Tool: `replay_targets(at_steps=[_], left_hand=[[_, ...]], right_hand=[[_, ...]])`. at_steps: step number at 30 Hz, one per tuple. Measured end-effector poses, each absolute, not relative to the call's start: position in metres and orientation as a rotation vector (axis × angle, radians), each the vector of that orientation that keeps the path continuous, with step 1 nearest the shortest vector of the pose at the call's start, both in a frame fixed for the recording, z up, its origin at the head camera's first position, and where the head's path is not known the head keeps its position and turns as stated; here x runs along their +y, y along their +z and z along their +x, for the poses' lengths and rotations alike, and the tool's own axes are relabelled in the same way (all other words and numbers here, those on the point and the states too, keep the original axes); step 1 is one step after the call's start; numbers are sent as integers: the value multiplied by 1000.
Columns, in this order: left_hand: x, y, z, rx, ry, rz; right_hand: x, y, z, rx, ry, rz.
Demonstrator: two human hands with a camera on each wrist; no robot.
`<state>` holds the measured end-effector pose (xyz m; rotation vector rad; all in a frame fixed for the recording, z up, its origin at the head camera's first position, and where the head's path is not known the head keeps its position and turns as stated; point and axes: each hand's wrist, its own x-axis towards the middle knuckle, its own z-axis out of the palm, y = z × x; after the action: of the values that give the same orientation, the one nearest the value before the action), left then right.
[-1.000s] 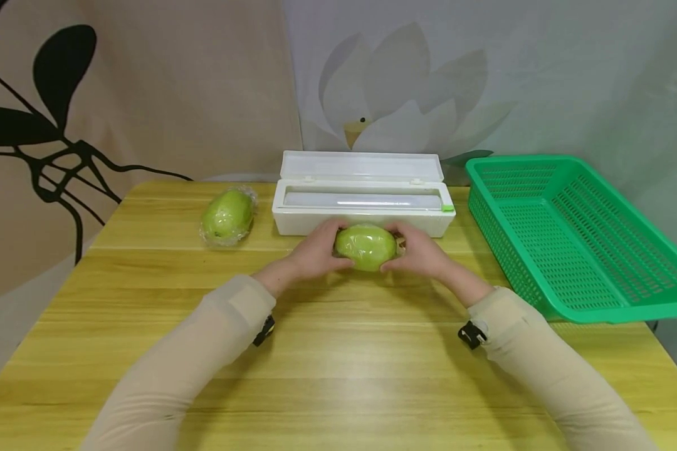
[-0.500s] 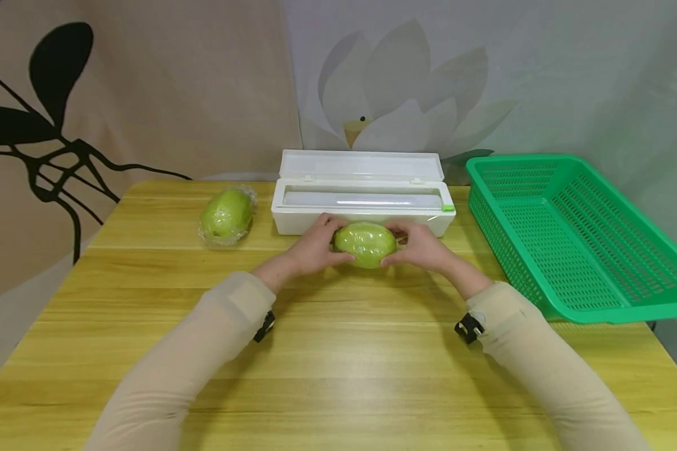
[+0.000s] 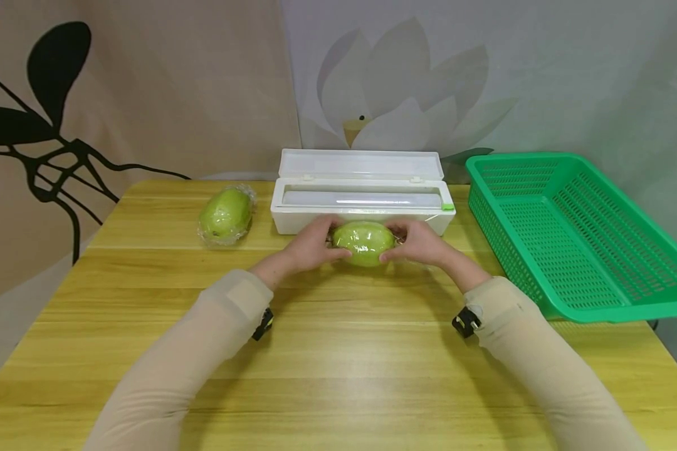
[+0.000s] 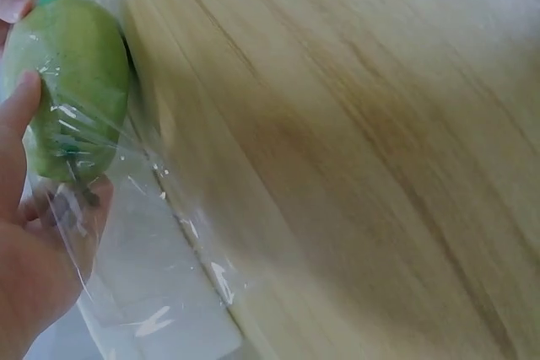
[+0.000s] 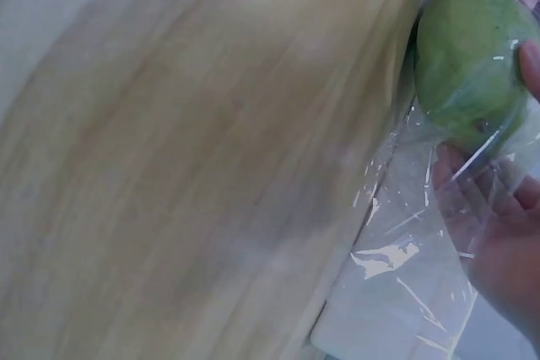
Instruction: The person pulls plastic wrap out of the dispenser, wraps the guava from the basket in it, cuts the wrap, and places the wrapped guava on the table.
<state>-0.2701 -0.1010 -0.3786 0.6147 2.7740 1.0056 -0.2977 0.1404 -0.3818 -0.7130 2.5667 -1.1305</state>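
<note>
Both hands hold a green mango (image 3: 364,243) between them, one at each end, just in front of the white cling film dispenser (image 3: 288,220). My left hand (image 3: 311,243) has its thumb on the near side of the fruit, its fingers behind the end. At the other end, my right hand (image 3: 422,243) grips the same way, thumb in front. Clear cling film (image 5: 396,250) lies over the fruit and spreads past the fingers in both wrist views. A short stem (image 4: 88,195) shows at the left end through the film. The far fingertips are partly hidden behind the mango.
A second green mango (image 3: 225,214), wrapped in film, lies at the back left of the wooden table (image 3: 338,369). The dispenser's lid (image 3: 361,164) stands raised, with the film roll (image 3: 363,199) showing inside. A green plastic basket (image 3: 519,257) stands on the right.
The mango and both hands have shifted only slightly, staying close to the dispenser's front. A glinting film edge has appeared against the dispenser beside the right hand.
</note>
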Motion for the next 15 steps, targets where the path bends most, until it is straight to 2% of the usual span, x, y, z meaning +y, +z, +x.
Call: replay_targets(at_steps=[6,15], left_hand=[[-98,-384,-269,2806,986,617],[-96,-384,-266,2935,771,603]], right_hand=[[141,-388,-296,2543,-1164,-694],[141,-393,-288,2750,-897,-900]])
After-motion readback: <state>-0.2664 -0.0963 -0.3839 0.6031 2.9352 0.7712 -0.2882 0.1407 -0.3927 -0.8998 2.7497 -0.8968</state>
